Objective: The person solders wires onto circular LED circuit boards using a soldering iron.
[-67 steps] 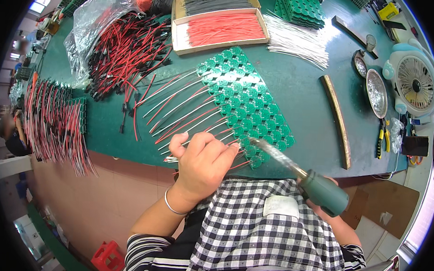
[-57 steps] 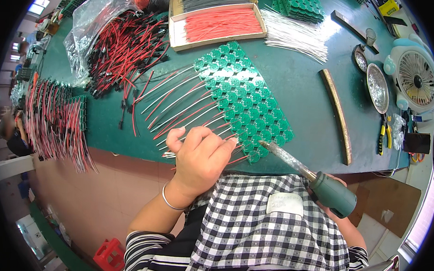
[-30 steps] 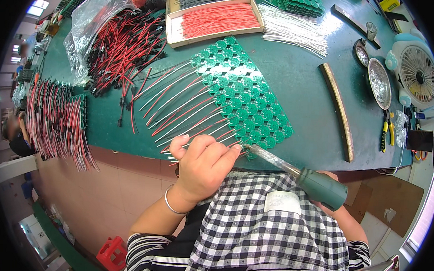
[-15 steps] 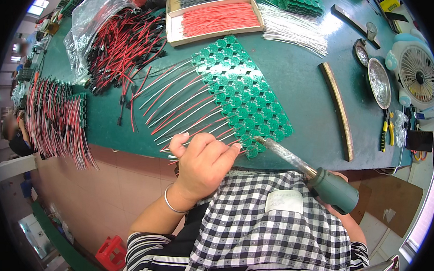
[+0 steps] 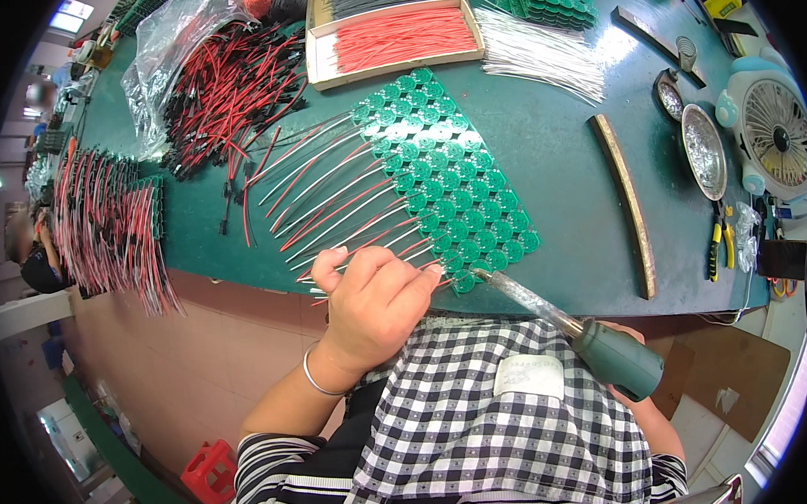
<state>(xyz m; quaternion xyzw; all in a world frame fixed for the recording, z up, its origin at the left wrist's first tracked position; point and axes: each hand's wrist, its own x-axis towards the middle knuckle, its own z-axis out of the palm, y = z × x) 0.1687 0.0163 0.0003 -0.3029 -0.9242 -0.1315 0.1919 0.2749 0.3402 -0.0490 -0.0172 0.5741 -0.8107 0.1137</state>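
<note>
Along the left edge of a green panel of round circuit boards [image 5: 465, 178] runs a row of red, black and white wires [image 5: 334, 199]. My left hand [image 5: 379, 296] is closed at the panel's near corner, with thumb and finger pinching a thin wire whose end lies at the lowest boards. From the right, a soldering iron [image 5: 536, 303] with a green handle reaches in, its tip at a board in that same corner. My right hand [image 5: 630, 332] is wrapped round the handle, which hides most of its fingers.
Behind the panel stand a box of red wires [image 5: 404, 40] and a pile of white wires [image 5: 547, 56]. Red-black connector leads [image 5: 230, 91] heap at back left; finished wired panels [image 5: 108, 221] hang over the left edge. Rightward are a wooden strip [image 5: 626, 208], a metal dish [image 5: 703, 152] and a fan [image 5: 778, 133].
The soldering iron's tip has moved slightly nearer to me, down to the lowest boards at the panel's corner. My left hand keeps its pinch in nearly the same place.
</note>
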